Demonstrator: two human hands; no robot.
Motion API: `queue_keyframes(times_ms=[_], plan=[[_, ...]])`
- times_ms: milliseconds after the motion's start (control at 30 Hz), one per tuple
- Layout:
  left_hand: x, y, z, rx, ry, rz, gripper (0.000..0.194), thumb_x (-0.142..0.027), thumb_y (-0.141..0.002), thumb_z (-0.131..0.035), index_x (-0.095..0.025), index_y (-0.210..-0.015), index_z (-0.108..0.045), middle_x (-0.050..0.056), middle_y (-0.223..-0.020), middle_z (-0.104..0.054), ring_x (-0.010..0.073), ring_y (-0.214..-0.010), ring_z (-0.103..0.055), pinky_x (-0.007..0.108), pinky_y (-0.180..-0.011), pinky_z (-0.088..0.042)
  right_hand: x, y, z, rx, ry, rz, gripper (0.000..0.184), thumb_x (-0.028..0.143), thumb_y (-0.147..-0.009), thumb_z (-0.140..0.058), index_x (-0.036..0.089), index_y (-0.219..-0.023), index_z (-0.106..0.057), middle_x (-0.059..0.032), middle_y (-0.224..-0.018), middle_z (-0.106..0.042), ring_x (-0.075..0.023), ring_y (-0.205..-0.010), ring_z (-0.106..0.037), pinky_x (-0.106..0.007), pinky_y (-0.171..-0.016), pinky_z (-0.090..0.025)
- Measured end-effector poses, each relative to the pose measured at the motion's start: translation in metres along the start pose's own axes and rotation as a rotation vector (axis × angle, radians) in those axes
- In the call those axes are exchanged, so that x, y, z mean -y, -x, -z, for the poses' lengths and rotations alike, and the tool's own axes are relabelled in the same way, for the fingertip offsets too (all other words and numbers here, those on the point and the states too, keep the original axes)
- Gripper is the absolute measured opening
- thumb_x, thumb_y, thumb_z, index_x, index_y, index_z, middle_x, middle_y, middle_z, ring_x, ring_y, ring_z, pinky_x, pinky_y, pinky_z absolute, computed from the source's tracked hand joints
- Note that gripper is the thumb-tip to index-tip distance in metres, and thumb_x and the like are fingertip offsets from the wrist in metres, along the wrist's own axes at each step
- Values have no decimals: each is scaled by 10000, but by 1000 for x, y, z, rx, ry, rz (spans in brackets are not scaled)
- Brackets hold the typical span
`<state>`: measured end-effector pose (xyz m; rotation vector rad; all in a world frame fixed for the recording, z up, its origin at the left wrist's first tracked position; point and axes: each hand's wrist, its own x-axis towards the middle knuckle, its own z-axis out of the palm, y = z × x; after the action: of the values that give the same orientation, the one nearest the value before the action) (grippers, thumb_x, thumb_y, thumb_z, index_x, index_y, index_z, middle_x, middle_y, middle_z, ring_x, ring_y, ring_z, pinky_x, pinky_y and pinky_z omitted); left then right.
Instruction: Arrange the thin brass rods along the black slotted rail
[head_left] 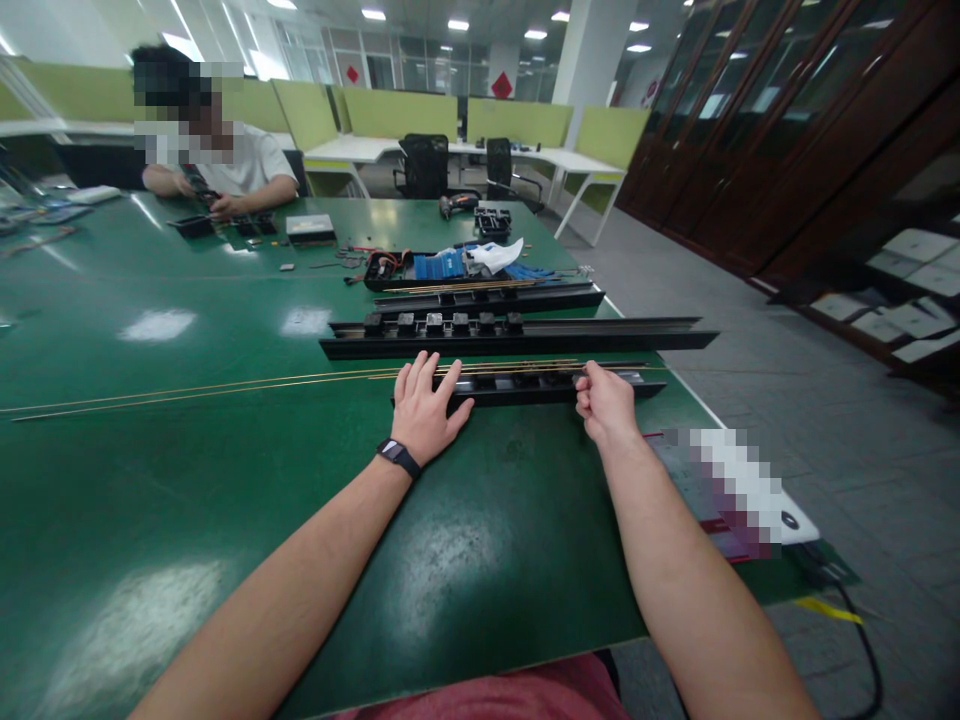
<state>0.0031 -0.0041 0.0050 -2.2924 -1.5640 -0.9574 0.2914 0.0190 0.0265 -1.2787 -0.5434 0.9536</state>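
My left hand (426, 405) lies with fingers spread over the left end of the nearest black rail (517, 393) and across the thin gold-coloured rods (300, 377). These rods run along the rail and stretch far out to the left over the table. At the rail's right part, my right hand (604, 400) is closed in a pinch on a thin rod; its fingertips partly hide the grip. Dark blocks sit inside the rail's channel. Just beyond lies a longer black rail (517, 338) with several small blocks (460, 323) along it.
Farther back are another black rail (525, 298), a tray (390, 283) of blue and white pieces, a white box (310, 229) and a power drill (457, 205). A person (225, 170) sits across the green table (262, 500). A plastic-covered item (720, 490) lies near the right edge.
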Motion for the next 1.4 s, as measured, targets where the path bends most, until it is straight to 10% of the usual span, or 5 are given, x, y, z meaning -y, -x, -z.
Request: queue_keyframes(times_ms=[1400], plan=[[0, 0, -1, -14, -7, 5, 597, -499, -935, -611, -246, -1473, -550, 168, -1563, -459, 364, -1540, -289, 573, -1252, -211, 0, 1, -1, 2, -3, 2, 206, 238, -881, -674, 193, -741, -530, 50, -561, -557, -42, -328, -380, -133, -272, -198]])
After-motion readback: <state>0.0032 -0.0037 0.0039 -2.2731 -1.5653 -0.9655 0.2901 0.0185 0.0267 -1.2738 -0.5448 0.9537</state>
